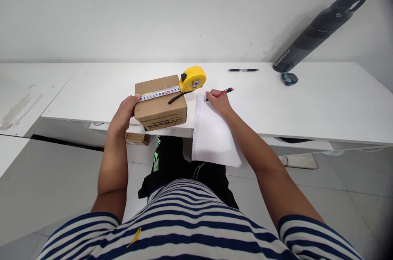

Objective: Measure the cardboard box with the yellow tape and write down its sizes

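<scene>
A brown cardboard box [161, 106] with dark printing on its front sits at the desk's near edge. Across its top lies the pulled-out blade of a yellow tape measure [194, 78], whose case rests at the box's right end with a black strap hanging from it. My left hand [124, 110] is closed at the box's left end, pinching the end of the blade there. Over the top of a white sheet of paper [215, 137], my right hand [219, 101] grips a red pen [224, 92]. The paper's lower part hangs past the desk edge.
A black pen [243, 70] lies towards the back of the white desk [307, 108]. At the right stand a tall dark bottle [316, 32] and a small dark object [289, 78]. Another cardboard box [136, 139] shows below the desk.
</scene>
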